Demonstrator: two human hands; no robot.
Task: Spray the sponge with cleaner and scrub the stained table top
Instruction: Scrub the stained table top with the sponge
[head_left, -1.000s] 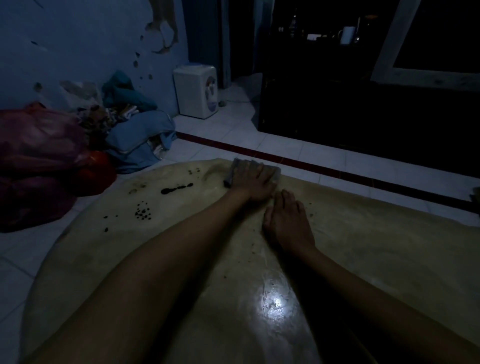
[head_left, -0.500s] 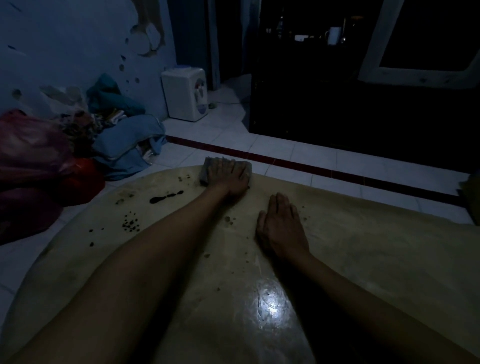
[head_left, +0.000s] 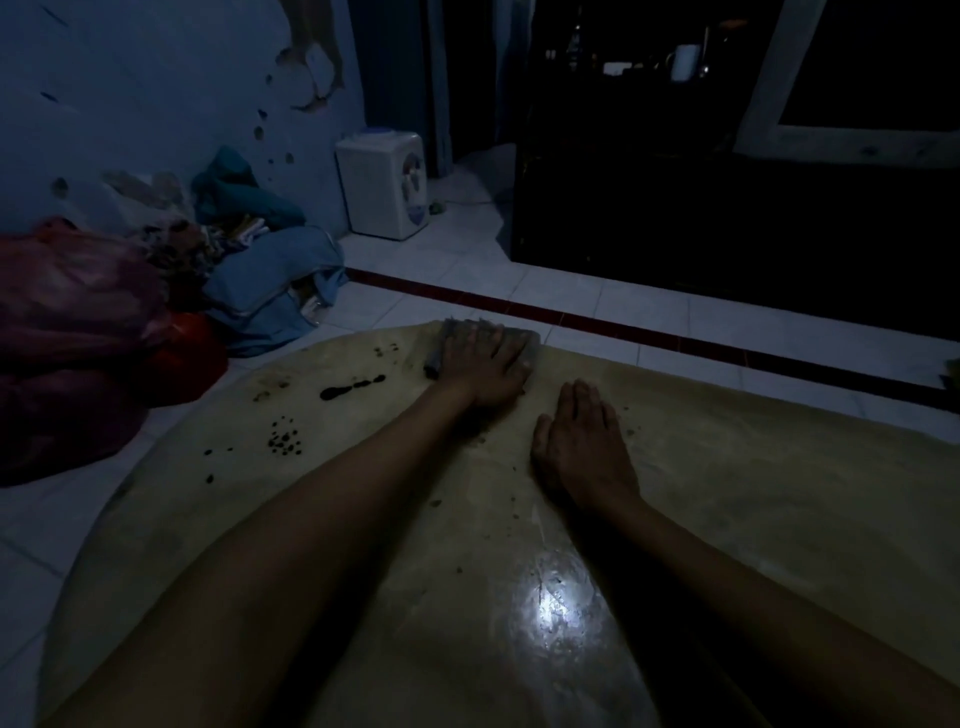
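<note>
In dim light, the tan round table top (head_left: 727, 493) carries a dark elongated stain (head_left: 350, 387) and a cluster of dark dots (head_left: 284, 441) on its left part. My left hand (head_left: 483, 366) lies flat on a grey sponge (head_left: 435, 358) at the table's far edge, just right of the stain, and presses it down with straight fingers. Most of the sponge is hidden under the hand. My right hand (head_left: 582, 441) rests palm down on the table, to the right of and nearer than the left hand. No spray bottle is in view.
A heap of clothes and red bags (head_left: 104, 322) lies on the tiled floor left of the table. A white water dispenser (head_left: 384, 182) stands by the blue wall. Dark furniture (head_left: 727, 218) runs across the back. A bright light glare (head_left: 550, 605) sits on the near table surface.
My left hand has slid the sponge a little leftward along the far edge, closer to the dark stain. My right hand has stayed flat on the table.
</note>
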